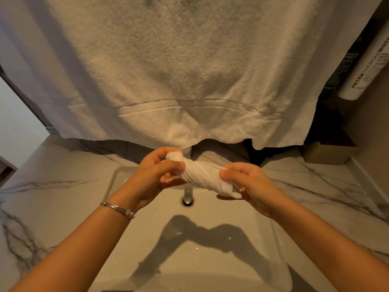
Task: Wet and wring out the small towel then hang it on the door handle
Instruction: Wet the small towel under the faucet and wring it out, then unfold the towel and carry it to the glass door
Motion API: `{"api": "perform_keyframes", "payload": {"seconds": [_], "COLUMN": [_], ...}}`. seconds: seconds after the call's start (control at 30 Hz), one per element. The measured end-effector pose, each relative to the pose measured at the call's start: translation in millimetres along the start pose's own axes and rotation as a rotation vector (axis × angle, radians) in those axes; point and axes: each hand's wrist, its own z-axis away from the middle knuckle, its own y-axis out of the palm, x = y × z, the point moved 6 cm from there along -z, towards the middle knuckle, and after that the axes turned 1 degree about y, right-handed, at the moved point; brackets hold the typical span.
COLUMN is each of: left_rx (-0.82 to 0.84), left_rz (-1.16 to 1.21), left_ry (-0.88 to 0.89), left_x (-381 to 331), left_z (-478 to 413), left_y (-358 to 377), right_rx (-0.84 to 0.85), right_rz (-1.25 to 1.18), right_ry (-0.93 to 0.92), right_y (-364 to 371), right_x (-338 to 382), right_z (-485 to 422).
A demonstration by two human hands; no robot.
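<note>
The small white towel (201, 173) is twisted into a tight roll and held over the sink basin (210, 239). My left hand (155, 175) grips its far left end, with a silver bracelet on that wrist. My right hand (252, 186) grips its near right end. The roll runs slanted between both hands, just above the drain (187, 200). No door handle is in view.
A large white towel (179, 70) hangs in front of me and covers most of the faucet (187, 152). Marble counter (63, 186) surrounds the basin. A white tube (366, 66) and a dark bottle stand at the upper right, above a small cardboard box (328, 152).
</note>
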Motion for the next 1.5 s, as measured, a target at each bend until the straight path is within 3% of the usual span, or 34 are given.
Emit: {"api": "perform_keyframes", "payload": {"seconds": [0.07,0.2,0.27,0.33,0.43,0.5,0.63,0.8,0.97,1.03,1.17,1.23,1.33,1.37,1.43,1.5], "left_rx": [0.031,0.090,0.088,0.056,0.062,0.112,0.162,0.061,0.086,0.089,0.048,-0.027,-0.244,-0.221,0.017,0.204], "left_rz": [-0.007,-0.094,-0.083,-0.066,-0.218,-0.420,-0.826,-0.976,-1.266,-1.266,-1.363,-1.327,-0.970,-0.828,-0.620,-0.565], "left_ry": [0.055,0.192,0.216,0.193,0.101,0.091,0.349,0.600,0.590,0.598,0.617,0.540,0.481,0.448,0.339,0.286], "left_x": [-4,-10,-9,-5,1,3,-2,-20,-14,-11,-7,-5,-11,-14,-14,-13], "left_z": [1,6,7,6,5,7,18,28,20,17,13,11,15,18,22,32], "left_y": [3,12,14,10,5,10,44,57,56,52,32,17,5,11,39,70], "right_rx": [0.008,0.219,0.235,0.112,-0.105,-0.123,-0.116,-0.078,-0.096,-0.116,-0.224,-0.259,-0.239,-0.187,-0.041,0.085], "right_rz": [-0.037,-0.215,-0.273,-0.039,0.467,0.523,0.612,0.625,0.757,0.779,0.624,0.455,0.111,0.001,-0.151,-0.207], "right_ry": [0.070,0.301,0.371,0.203,-0.284,-0.388,-0.390,-0.425,-0.502,-0.513,-0.497,-0.406,-0.141,-0.076,-0.028,-0.044], "right_y": [-1,12,14,3,-3,2,15,19,19,18,-6,-20,-30,-26,-12,3], "right_x": [-7,-22,-25,-17,21,31,36,50,61,65,76,73,57,53,51,56], "right_z": [-2,6,8,3,9,13,10,16,23,24,22,21,18,17,14,14]}}
